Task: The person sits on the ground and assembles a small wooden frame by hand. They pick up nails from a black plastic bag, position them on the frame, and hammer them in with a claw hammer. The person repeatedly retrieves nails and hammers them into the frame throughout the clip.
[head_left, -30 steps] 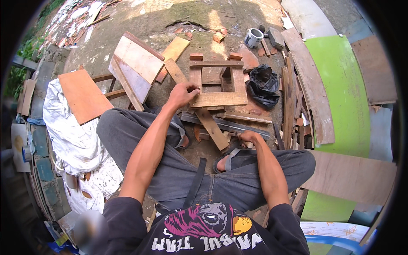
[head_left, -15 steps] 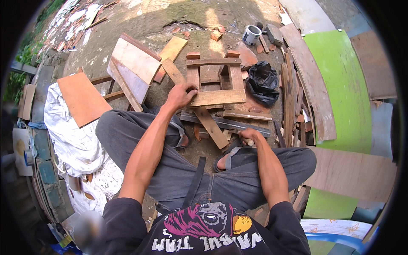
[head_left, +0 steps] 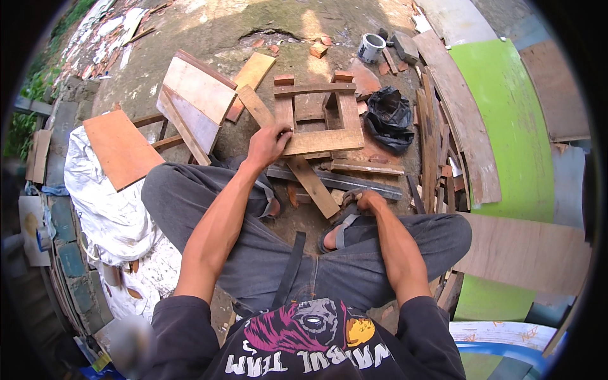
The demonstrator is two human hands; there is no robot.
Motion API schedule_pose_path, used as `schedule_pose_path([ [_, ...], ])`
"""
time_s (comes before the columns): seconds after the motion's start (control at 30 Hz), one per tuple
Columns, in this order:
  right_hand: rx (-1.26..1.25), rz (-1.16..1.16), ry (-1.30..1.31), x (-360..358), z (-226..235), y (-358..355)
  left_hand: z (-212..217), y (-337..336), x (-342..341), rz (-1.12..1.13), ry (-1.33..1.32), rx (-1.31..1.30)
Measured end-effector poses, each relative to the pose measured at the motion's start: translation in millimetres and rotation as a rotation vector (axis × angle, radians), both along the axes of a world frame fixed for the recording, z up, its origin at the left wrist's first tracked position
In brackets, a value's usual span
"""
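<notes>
Black plastic bag [head_left: 387, 117] right of centre; white tin [head_left: 370, 47] beyond; green curved panel [head_left: 513, 133] far right.

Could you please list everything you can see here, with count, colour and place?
wooden frame: one, brown, on the ground ahead, left hand on its near corner
loose wooden slat: one, brown, lying slanted under the frame's near rail
plywood boards: a few, pale, leaning at the upper left
flat board: one, orange-brown, at the left on white sacking
white sacking: one heap, at the left
black plastic bag: one, right of the frame
tin can: one, white, at the top
green curved panel: one, at the right
plank pile: many, brown, beside the green panel
sandal: one, grey, on the foot
left hand: gripping the frame
right hand: resting by the sandal
</notes>
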State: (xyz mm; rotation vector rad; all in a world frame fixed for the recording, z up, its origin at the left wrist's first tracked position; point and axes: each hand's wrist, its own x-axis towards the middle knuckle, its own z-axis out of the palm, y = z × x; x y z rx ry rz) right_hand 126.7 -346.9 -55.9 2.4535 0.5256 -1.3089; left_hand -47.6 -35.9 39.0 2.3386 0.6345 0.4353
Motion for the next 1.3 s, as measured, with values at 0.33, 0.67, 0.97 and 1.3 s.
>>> schedule_pose_path([
  [0.33,0.192,-0.185,0.185,26,65,-14,-1,7,3,-0.002,0.049,-0.135],
  [0.67,0.867,-0.314,0.603,-1,191,46,-2,14,1,-0.038,0.026,-0.164],
  [0.97,1.27,-0.434,0.303,-75,197,125,-10,9,-7,-0.014,-0.093,-0.114],
  [1.3,1.114,-0.231,0.109,-78,167,138,-12,7,-9,-0.048,-0.105,-0.056],
])
